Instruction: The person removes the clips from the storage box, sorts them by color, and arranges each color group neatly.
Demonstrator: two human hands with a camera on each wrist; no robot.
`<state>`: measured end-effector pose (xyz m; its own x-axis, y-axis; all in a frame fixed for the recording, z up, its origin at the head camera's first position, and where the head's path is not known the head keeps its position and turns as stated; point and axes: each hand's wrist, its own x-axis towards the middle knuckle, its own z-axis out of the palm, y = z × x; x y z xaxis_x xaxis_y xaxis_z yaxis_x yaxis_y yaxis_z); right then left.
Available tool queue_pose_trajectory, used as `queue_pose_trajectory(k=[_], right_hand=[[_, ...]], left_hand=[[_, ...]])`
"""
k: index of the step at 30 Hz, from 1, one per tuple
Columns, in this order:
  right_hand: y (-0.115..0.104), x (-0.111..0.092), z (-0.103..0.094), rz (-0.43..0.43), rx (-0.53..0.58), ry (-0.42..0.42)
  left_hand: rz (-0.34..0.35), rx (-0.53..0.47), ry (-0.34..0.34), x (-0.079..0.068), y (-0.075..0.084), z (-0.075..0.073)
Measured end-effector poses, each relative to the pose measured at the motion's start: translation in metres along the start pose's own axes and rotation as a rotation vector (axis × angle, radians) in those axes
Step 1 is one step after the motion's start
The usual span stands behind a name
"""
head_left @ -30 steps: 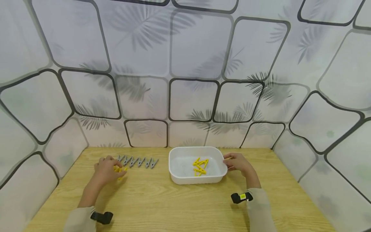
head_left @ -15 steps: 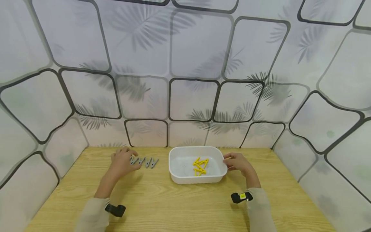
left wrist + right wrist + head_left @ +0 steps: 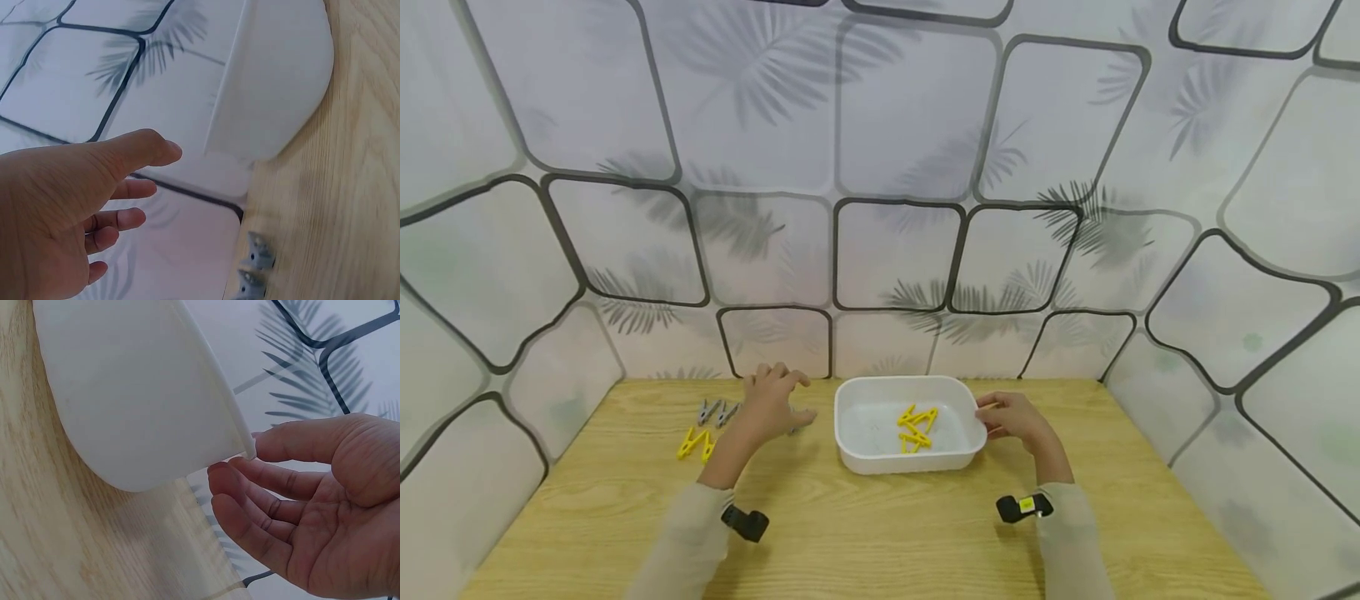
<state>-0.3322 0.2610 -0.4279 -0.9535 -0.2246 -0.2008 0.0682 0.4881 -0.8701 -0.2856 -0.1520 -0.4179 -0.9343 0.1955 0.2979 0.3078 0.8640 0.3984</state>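
Presently, your left hand (image 3: pixel 767 407), fingers apart and holding nothing, is left of the tray (image 3: pixel 910 464); your right hand (image 3: pixel 1013 419) pinches its right rim. Grey clips (image 3: pixel 260 255) lie left of the tray, yellow clips (image 3: pixel 917 436) left and inside. A low left-hand sweep could scatter those outside.

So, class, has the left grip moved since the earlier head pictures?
Yes. Judged against the white tub in the head view, the left grip has moved rightward, closer to it.

Soft, diffuse light throughout, with the wrist views dimmer.
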Motion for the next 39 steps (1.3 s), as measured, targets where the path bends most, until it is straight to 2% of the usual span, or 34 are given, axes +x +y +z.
queue_pose_trajectory(k=[9, 14, 19, 26, 34, 39], right_hand=[[0.011, 0.008, -0.002, -0.004, 0.008, 0.005], [0.012, 0.011, -0.002, -0.009, 0.012, 0.010], [0.012, 0.010, -0.003, -0.007, 0.013, 0.011], [0.011, 0.010, -0.003, -0.003, 0.003, 0.007], [0.013, 0.010, -0.003, -0.008, 0.005, 0.001], [0.014, 0.010, -0.003, -0.010, 0.008, 0.004]], left_hand=[[0.045, -0.011, -0.062, 0.019, 0.026, 0.021], [0.067, -0.033, -0.092, 0.027, 0.046, 0.029], [0.101, -0.075, -0.139, 0.030, 0.061, 0.043], [0.194, -0.065, -0.183, 0.032, 0.078, 0.067], [0.169, -0.025, -0.294, 0.038, 0.092, 0.081], [0.175, 0.025, -0.320, 0.042, 0.093, 0.091]])
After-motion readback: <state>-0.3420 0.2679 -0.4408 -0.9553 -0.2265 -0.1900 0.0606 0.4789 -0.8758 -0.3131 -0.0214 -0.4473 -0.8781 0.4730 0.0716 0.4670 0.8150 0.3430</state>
